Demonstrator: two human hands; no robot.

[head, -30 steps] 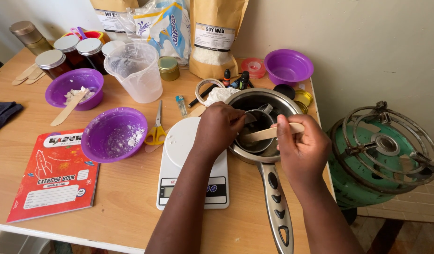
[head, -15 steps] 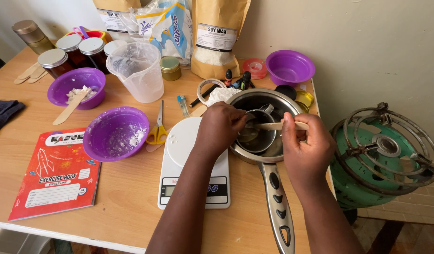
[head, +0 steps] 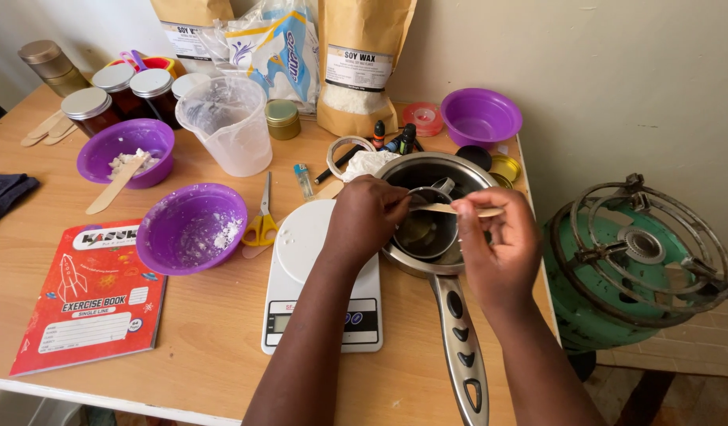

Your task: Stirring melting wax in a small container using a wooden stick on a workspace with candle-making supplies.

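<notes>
Right hand (head: pixel 496 244): fingers pinched shut on a wooden stick (head: pixel 457 210), held level over a small metal cup (head: pixel 427 229) inside the pan (head: pixel 439 264). Left hand (head: pixel 366 214): fingers closed on the cup's rim, above the white scale (head: pixel 321 276) on the tabletop (head: pixel 198 331).

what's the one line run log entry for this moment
left hand: gripping small metal cup | right hand: holding wooden stick over cup | cup: inside saucepan | scale: beside saucepan
</notes>
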